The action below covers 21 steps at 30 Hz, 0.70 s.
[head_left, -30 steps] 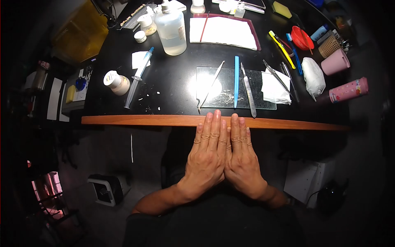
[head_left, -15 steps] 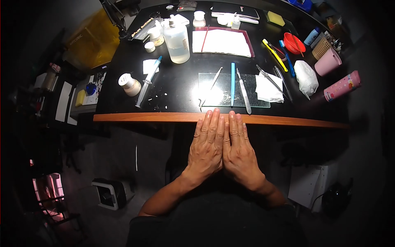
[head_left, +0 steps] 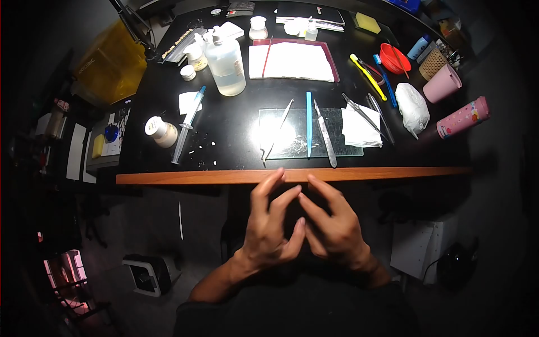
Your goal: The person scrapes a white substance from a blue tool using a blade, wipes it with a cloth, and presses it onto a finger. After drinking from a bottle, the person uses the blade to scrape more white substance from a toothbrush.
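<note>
Just in front of the table's wooden edge (head_left: 196, 177), my left hand (head_left: 270, 222) is raised with its fingers apart and holds nothing. Beside it my right hand (head_left: 336, 224) is also open and bare, its fingertips close to those of the left. Beyond the edge lies a glass plate (head_left: 351, 150). On or across it rest a thin metal dental tool (head_left: 281, 129), a light-blue stick (head_left: 309, 126) and a scalpel (head_left: 324, 135). To their right, tweezers (head_left: 364, 114) lie on a folded white tissue (head_left: 359, 135), with a black pen-like tool (head_left: 380, 115) alongside.
At left stand a large clear bottle (head_left: 227, 67), a small labelled jar (head_left: 161, 132) and a syringe (head_left: 189, 126). A tray with white tissue (head_left: 292, 62) lies behind. Rightward are toothbrushes (head_left: 368, 76), a red bowl (head_left: 394, 58), a pink cup (head_left: 442, 84) and a pink flowered bottle (head_left: 463, 118).
Both hands have gone from flat, side by side with fingers together, to raised with fingers bent and spread. The view has tilted slightly, so the table sits lower and further left.
</note>
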Tool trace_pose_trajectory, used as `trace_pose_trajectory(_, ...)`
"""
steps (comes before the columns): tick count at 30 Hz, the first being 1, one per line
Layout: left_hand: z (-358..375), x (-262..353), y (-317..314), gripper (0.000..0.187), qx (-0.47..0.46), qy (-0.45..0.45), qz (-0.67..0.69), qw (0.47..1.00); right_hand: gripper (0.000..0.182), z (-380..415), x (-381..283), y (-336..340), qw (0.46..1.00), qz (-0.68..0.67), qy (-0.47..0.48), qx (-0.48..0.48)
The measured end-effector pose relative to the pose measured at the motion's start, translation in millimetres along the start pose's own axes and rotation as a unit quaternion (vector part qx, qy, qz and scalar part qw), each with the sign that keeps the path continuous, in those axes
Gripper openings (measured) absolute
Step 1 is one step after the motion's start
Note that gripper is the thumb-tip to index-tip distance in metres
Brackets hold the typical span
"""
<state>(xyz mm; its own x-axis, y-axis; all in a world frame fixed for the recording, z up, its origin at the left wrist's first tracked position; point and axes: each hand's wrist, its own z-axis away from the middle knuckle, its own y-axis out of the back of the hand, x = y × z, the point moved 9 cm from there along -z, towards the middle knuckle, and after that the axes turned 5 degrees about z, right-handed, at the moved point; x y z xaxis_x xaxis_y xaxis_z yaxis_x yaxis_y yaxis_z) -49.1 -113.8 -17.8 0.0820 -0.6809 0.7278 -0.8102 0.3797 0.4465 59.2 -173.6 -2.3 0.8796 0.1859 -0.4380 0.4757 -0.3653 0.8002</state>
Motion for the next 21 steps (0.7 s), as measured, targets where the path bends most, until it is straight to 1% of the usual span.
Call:
trace_pose_trajectory(1,1,0,12,0.055,0.048,-0.011,0.086,0.995,0.035,4,8,14,0.990,-0.108,-0.050,0.079)
trace_pose_trajectory(2,1,-8,21,0.052,0.081,-0.002,0.160,0.984,0.028,7,16,25,0.977,-0.165,-0.054,0.122)
trace_pose_trajectory(3,0,-19,25,0.043,0.127,0.058,0.328,0.934,0.022,12,26,37,0.960,-0.219,-0.059,0.164)
trace_pose_trajectory(4,-4,-29,26,0.034,0.143,0.102,0.417,0.892,0.009,18,48,36,0.905,-0.346,-0.110,0.223)
trace_pose_trajectory(5,-10,-44,25,0.027,0.155,0.145,0.504,0.837,0.014,15,69,29,0.799,-0.524,-0.131,0.263)
trace_pose_trajectory(6,-22,-53,28,0.024,0.141,0.127,0.576,0.795,0.020,7,88,25,0.703,-0.647,-0.147,0.255)
trace_pose_trajectory(7,-33,-62,31,0.029,0.126,0.109,0.646,0.745,0.027,1,105,21,0.591,-0.753,-0.157,0.243)
trace_pose_trajectory(9,-47,-80,36,0.037,0.120,0.109,0.721,0.674,0.031,-8,128,20,0.511,-0.811,-0.149,0.242)
trace_pose_trajectory(10,-52,-89,36,0.037,0.116,0.105,0.737,0.657,0.029,-11,137,19,0.495,-0.822,-0.145,0.243)
trace_pose_trajectory(11,-56,-97,37,0.038,0.113,0.102,0.751,0.642,0.030,-11,146,16,0.486,-0.828,-0.138,0.243)
trace_pose_trajectory(12,-58,-102,36,0.039,0.111,0.119,0.774,0.612,0.031,-11,152,14,0.488,-0.825,-0.135,0.251)
trace_pose_trajectory(15,-58,-106,34,0.038,0.096,0.141,0.782,0.600,0.032,-10,157,11,0.489,-0.818,-0.139,0.269)
trace_pose_trajectory(19,-57,-105,33,0.037,0.094,0.141,0.779,0.604,0.031,-12,157,10,0.489,-0.818,-0.140,0.269)
trace_pose_trajectory(21,-56,-106,33,0.037,0.107,0.149,0.771,0.609,0.031,-12,157,10,0.488,-0.820,-0.136,0.267)
